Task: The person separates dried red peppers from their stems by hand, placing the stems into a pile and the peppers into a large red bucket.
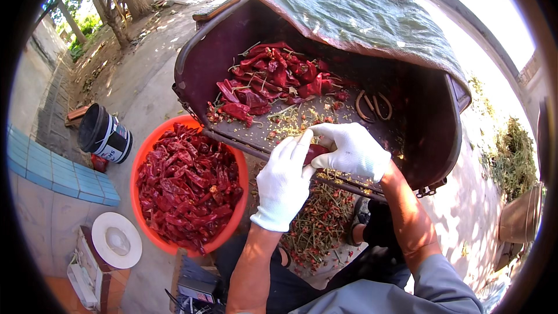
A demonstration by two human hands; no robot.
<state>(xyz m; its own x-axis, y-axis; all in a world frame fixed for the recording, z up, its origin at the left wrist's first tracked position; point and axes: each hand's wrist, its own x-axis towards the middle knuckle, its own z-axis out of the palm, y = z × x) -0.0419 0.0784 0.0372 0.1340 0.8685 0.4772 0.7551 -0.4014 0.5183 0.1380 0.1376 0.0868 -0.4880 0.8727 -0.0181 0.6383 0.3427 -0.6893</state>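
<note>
Both my hands wear white knit gloves and meet over the front edge of a dark cart bed (418,144). A dark red dried chili pepper (315,153) is held between them. My left hand (285,183) grips its left side, and my right hand (351,150) pinches it from the right. Beyond the hands, a heap of dried red peppers (279,78) with stems lies on the bed among scattered yellow seeds. Scissors (374,105) with looped handles lie to the right of that heap. An orange-red basin (136,183) full of red pepper pieces (187,187) stands to the left.
A green woven cloth (348,13) covers the cart's far side. Stems and seedy bits (322,222) are piled on the ground below my hands. At left stand a black bucket (120,139) and a box with a white hat-like disc (117,240). A chain hangs at the cart's corner.
</note>
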